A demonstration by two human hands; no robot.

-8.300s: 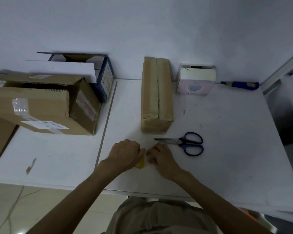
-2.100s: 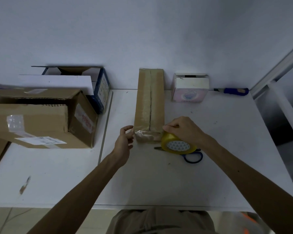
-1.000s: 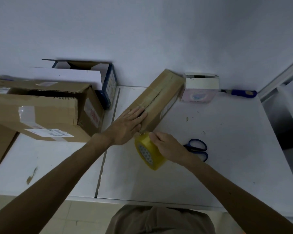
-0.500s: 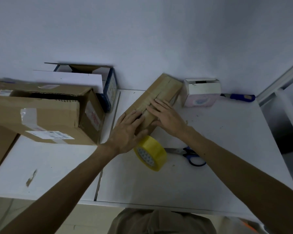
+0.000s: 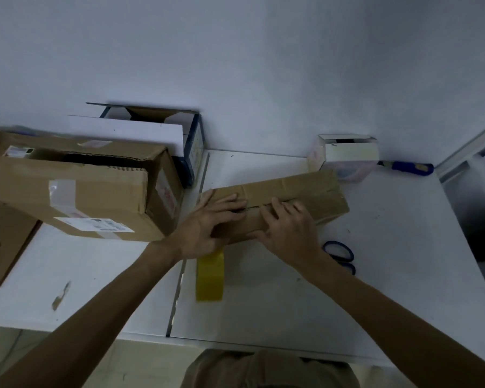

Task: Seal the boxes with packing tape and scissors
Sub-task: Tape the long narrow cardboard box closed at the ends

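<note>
A big brown cardboard box (image 5: 76, 191) sits at the left of the white table (image 5: 403, 233). The left hand (image 5: 207, 222) lies flat on the left end of the long brown cardboard box (image 5: 300, 191), fingers (image 5: 227, 203) spread apart. A yellow roll of packing tape (image 5: 210, 275) stands on its edge just near that hand. The right hand (image 5: 289, 228) presses the long box's top, fingers a little bent, gripping nothing. Blue-handled scissors (image 5: 339, 253) lie beside the right arm.

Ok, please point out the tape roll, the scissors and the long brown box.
tape roll (image 5: 210, 275), head view, on its yellow outer band.
scissors (image 5: 337, 243), head view, on a blue handle loop.
long brown box (image 5: 305, 189), head view, on its top flap.
</note>
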